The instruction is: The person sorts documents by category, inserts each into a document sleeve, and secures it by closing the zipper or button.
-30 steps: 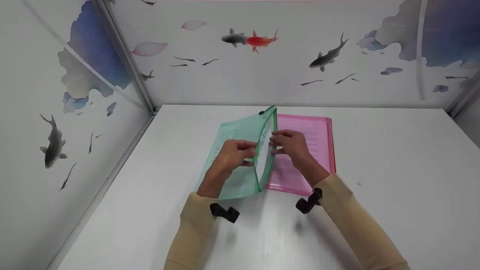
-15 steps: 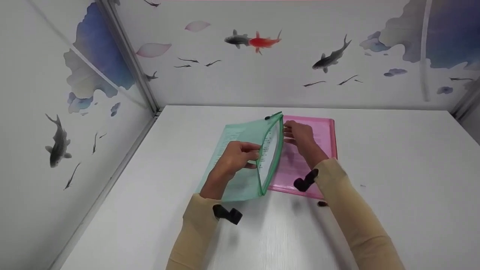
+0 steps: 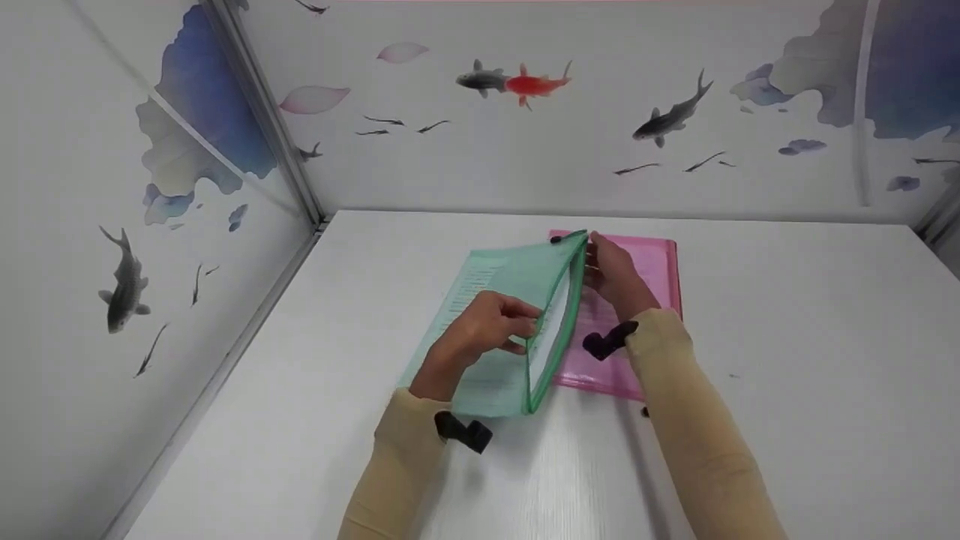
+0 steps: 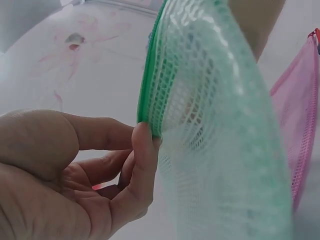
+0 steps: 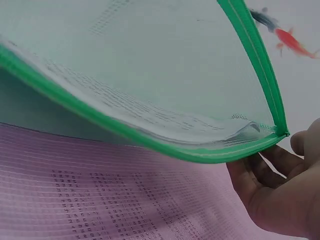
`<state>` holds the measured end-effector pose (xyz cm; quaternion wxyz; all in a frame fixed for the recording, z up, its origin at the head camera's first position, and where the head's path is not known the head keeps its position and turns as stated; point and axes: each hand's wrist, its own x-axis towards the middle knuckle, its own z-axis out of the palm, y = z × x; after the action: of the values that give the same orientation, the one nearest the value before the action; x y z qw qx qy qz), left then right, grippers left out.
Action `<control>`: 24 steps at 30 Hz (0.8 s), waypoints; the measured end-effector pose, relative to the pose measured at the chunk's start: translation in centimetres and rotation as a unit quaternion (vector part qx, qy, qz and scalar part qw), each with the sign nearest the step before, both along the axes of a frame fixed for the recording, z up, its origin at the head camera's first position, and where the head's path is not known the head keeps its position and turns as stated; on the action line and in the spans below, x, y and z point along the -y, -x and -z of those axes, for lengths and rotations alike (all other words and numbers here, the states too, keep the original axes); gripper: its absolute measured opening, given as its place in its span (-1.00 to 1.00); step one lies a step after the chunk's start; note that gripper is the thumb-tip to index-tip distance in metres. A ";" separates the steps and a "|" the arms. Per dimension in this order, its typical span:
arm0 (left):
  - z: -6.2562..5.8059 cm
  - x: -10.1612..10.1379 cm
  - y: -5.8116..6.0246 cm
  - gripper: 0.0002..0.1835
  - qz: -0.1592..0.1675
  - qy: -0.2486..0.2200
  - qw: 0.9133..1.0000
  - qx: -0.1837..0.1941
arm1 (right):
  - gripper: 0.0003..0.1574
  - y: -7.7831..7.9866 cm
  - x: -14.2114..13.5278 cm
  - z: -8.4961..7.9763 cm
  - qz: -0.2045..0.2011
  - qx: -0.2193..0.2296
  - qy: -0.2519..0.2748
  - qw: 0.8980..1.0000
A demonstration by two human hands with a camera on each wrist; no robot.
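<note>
A translucent green mesh zip document bag (image 3: 517, 268) is tilted up from the white table, its mouth gaping to the right. White printed paper (image 5: 165, 117) lies inside it, seen best in the right wrist view. My left hand (image 3: 487, 324) pinches the near lip of the mouth between thumb and fingers, as the left wrist view confirms. At the far corner my right hand (image 3: 619, 271) holds the other lip, fingers beneath the green edge and thumb beside the corner. Beneath lies a pink zip document bag (image 3: 654, 262), partly covered by the green one and my right hand.
The white table (image 3: 795, 337) extends on both sides of the bags. A wall (image 3: 570, 165) with painted fish rises behind its far edge, and another stands at the left. A small dark piece (image 3: 646, 412) shows beside the right sleeve.
My right hand has moved along the green bag's edge to its far corner. The green bag has shifted right over the pink one, and its mouth looks narrower. The left hand keeps its pinch.
</note>
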<state>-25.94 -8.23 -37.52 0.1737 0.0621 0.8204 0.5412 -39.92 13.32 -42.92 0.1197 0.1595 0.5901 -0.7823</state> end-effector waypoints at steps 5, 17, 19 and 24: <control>0.4 -0.5 0.0 -0.72 0.028 0.025 0.999 -0.003 | -0.56 0.0 -1.1 -0.4 -0.007 -0.001 -0.006 1.000; 1.3 -1.0 -0.2 -0.76 0.092 0.069 0.993 0.002 | -0.48 -0.2 -2.9 -3.3 -0.107 -0.009 -0.115 0.988; 1.6 -1.1 -0.2 -0.76 0.098 0.077 0.992 0.005 | -0.49 -0.2 -3.0 -3.7 -0.123 -0.007 -0.126 0.984; 2.0 -1.4 -0.3 -0.79 0.110 0.091 0.990 0.005 | -0.47 -0.3 -3.1 -4.3 -0.163 -0.020 -0.178 0.970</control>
<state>-25.60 -6.87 -39.53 0.2414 0.1333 0.8533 0.4425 -39.59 16.38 -38.64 0.2040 0.0642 0.7401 -0.6375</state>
